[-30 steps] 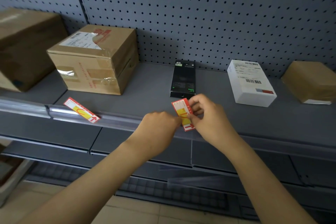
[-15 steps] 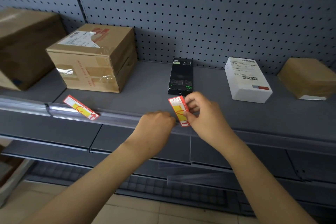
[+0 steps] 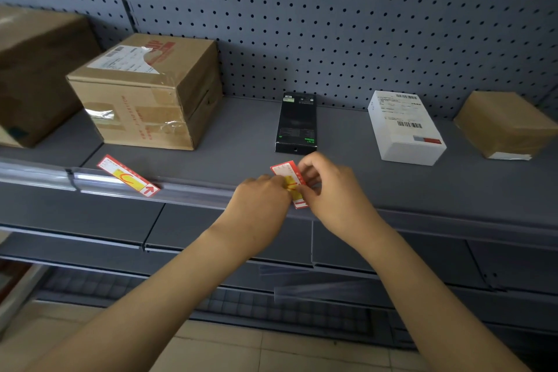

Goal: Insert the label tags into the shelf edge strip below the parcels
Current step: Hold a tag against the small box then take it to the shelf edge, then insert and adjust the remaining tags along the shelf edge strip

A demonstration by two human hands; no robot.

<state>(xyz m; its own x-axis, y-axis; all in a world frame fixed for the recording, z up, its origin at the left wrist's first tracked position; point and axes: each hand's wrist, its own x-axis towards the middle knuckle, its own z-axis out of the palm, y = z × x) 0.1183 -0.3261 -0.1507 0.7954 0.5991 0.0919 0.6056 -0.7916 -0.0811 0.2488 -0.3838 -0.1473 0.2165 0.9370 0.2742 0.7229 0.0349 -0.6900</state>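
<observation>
Both hands, left hand point(image 3: 259, 202) and right hand point(image 3: 332, 190), pinch one label tag point(image 3: 288, 180) with curled fingers at the shelf edge strip point(image 3: 193, 192)

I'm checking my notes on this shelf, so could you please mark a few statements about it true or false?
1. Both hands hold the red-and-yellow label tag at the grey shelf edge strip. True.
2. The slim black box stands upright. False: it lies flat.
3. A second red-and-yellow tag lies askew below the taped brown cardboard parcel. True.
4. The white labelled parcel sits left of the black box. False: right.
</observation>
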